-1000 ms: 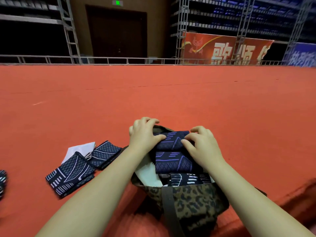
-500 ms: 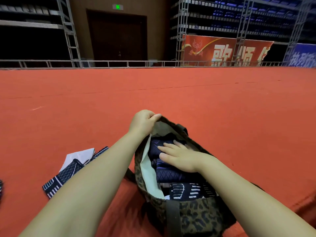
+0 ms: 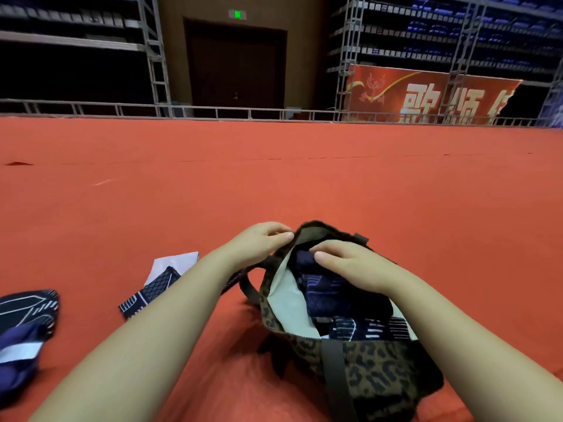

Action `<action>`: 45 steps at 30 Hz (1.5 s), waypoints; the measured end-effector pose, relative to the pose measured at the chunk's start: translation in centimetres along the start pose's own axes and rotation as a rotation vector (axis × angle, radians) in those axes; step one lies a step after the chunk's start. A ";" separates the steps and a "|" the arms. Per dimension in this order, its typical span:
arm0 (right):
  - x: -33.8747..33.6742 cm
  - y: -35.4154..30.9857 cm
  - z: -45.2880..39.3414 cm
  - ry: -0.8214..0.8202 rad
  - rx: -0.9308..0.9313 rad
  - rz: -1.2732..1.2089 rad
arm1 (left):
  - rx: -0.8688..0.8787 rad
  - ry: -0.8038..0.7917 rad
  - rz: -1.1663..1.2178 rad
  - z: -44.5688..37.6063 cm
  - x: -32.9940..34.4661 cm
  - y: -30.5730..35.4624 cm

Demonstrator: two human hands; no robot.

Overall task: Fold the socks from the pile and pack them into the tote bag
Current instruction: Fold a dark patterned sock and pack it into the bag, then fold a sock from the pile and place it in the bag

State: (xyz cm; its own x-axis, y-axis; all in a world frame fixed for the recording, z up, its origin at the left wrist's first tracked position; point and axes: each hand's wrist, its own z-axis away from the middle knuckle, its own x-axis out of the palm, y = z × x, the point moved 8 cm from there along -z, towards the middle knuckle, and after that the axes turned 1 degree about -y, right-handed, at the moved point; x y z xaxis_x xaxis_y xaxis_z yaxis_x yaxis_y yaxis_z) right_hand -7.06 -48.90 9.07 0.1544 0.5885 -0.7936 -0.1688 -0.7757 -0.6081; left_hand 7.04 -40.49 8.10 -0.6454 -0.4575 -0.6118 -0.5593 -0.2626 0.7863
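Socks [image 3: 333,292], dark and patterned, are seen folded inside a leopard-print tote bag [image 3: 377,365] on red carpet [image 3: 274,178], pressed down by the right hand [image 3: 347,263] with fingers bent over them, while the bag's rim is pinched open by the left hand [image 3: 262,243], and loose socks [image 3: 146,295] lie at left.

- A large indoor hall or arena, seen from a wide red carpet [image 3: 274,178].
- Tiered blue seating [image 3: 457,32] fills the upper right.
- Metal truss [image 3: 155,56], a red banner [image 3: 426,95] and a green exit sign [image 3: 237,14] stand behind.
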 end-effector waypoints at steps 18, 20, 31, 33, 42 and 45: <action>22.1 -13.4 -7.0 -0.165 0.011 -0.462 | -0.397 0.394 0.207 23.8 -9.2 -20.1; 25.3 -14.0 -8.6 -0.203 0.081 -0.569 | -0.423 0.512 0.233 25.2 -12.1 -20.5; 38.3 -20.0 -18.4 -0.421 0.392 -0.857 | -0.492 0.824 0.656 29.1 -12.9 -26.6; 40.0 -21.1 -20.1 -0.422 0.407 -0.834 | -0.461 0.883 0.747 29.4 -13.3 -27.0; 39.7 -22.3 -23.4 -0.252 0.301 -1.213 | -0.373 0.935 0.874 29.6 -14.0 -27.5; 35.3 -20.6 -21.5 -0.208 0.179 -1.625 | -0.364 0.879 0.768 28.8 -13.7 -27.2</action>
State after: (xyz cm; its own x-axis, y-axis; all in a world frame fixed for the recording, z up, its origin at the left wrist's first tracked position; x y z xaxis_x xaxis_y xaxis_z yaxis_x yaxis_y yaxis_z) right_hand 22.84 -16.99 -5.98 0.1487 0.7383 0.6578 -0.0763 0.6718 -0.7368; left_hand 16.11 -2.63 -7.39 -0.0937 -0.9796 0.1776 0.0813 0.1703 0.9820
